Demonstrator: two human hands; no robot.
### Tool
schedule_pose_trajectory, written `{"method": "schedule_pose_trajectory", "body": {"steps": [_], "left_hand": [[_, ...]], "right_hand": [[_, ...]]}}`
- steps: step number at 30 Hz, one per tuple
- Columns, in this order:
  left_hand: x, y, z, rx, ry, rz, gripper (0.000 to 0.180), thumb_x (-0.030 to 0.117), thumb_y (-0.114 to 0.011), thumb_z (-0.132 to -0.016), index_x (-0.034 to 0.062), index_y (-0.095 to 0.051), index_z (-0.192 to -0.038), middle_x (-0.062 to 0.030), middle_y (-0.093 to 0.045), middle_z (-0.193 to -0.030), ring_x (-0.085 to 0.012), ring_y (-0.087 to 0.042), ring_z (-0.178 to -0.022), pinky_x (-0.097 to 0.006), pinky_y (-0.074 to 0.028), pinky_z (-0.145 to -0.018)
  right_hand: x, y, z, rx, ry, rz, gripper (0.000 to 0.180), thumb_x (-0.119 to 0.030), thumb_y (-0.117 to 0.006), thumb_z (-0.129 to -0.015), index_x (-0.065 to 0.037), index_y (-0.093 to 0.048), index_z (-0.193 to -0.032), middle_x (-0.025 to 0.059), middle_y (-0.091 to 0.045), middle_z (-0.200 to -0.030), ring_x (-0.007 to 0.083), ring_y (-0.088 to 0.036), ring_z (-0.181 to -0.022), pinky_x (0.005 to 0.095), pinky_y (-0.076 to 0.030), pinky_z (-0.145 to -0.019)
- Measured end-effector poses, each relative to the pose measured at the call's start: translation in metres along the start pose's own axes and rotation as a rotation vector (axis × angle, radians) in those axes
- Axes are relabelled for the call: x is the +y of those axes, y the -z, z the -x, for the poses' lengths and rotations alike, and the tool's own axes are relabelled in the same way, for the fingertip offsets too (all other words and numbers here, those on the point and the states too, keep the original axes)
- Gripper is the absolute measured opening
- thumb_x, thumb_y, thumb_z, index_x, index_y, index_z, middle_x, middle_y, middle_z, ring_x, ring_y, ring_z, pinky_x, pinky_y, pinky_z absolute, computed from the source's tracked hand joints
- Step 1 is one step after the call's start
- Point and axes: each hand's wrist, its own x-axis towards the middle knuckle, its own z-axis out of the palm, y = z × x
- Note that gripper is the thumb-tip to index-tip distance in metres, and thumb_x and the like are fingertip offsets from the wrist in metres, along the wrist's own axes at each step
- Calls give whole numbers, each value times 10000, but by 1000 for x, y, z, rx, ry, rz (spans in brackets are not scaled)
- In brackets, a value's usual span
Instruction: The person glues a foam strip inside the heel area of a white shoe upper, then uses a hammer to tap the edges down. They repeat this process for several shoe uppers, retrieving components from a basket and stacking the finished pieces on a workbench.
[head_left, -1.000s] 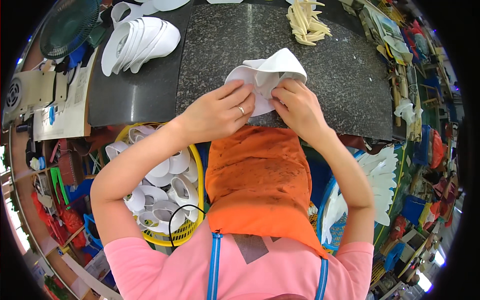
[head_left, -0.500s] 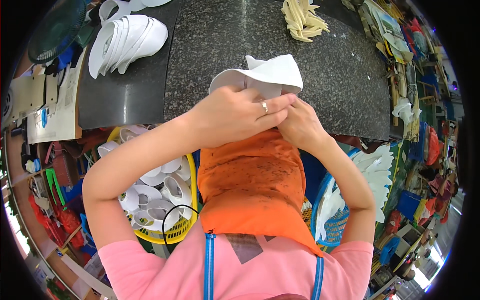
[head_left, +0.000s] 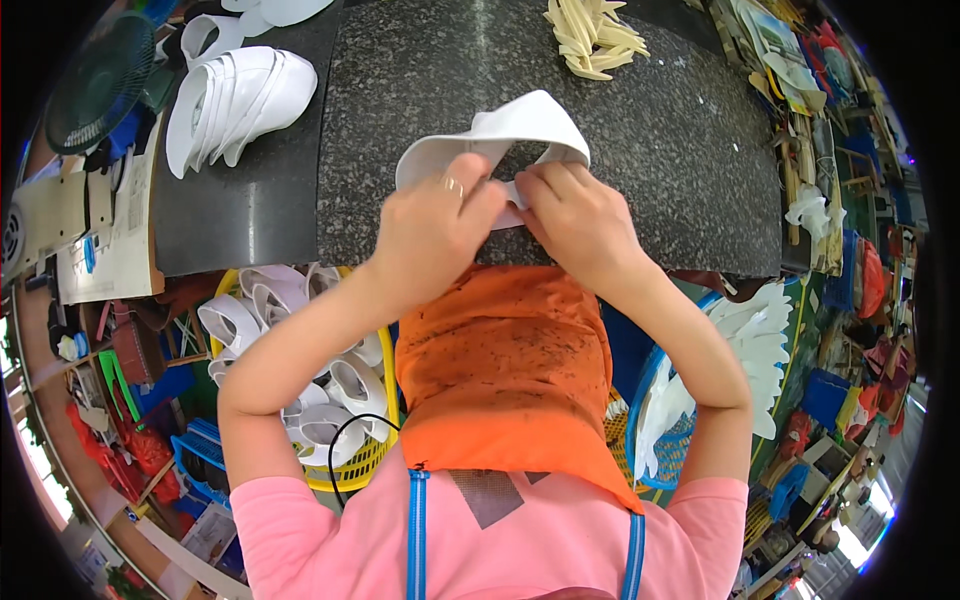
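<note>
Item 1: white shoe upper point(head_left: 500, 135), a curved, folded piece. We hold it with both hands above the near edge of the dark speckled stone worktop point(head_left: 660, 150), at the middle of the view.

Item 2: our left hand point(head_left: 435, 225), ring on 1 finger, fingers closed over the piece's near left part.

Item 3: our right hand point(head_left: 580, 220), fingers pinched on the near right part, knuckles touching the left hand.

Item 4: stack of white shoe uppers point(head_left: 235, 100), nested on their sides at the far left of the worktop, well apart from the hands.

Item 5: heap of pale cream strips point(head_left: 595, 35), far edge of the worktop, right of centre.

Item 6: orange apron point(head_left: 510, 370), speckled with dark marks, over our lap just near the worktop edge.

Item 7: yellow basket point(head_left: 370, 455), left of our lap below the worktop, filled with more white uppers.

Item 8: blue basket point(head_left: 650, 450), right of our lap, holding flat white cut pieces.
</note>
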Motion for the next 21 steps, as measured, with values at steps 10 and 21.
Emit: {"method": "schedule_pose_trajectory", "body": {"steps": [10,21], "left_hand": [[2,-16,29,-151,-238,-206,433,138,-585,-747,34,-613,-1166,-102,-550,-1205,-269,-544,-1077,-367,-467,-861],[-14,-2,19,-257,-253,-134,380,154,-550,-776,53,-621,-1135,-82,-559,-1221,-248,-510,-1160,-382,-416,-958]], "right_hand": [[12,10,-29,-211,114,111,107,-74,-615,-716,-52,-618,-820,84,-589,-800,274,-610,-773,356,-523,-640],[-9,-22,8,162,-111,-142,177,-3,-595,-739,-55,-637,-902,67,-605,-925,265,-611,-872,354,-535,-715]]}}
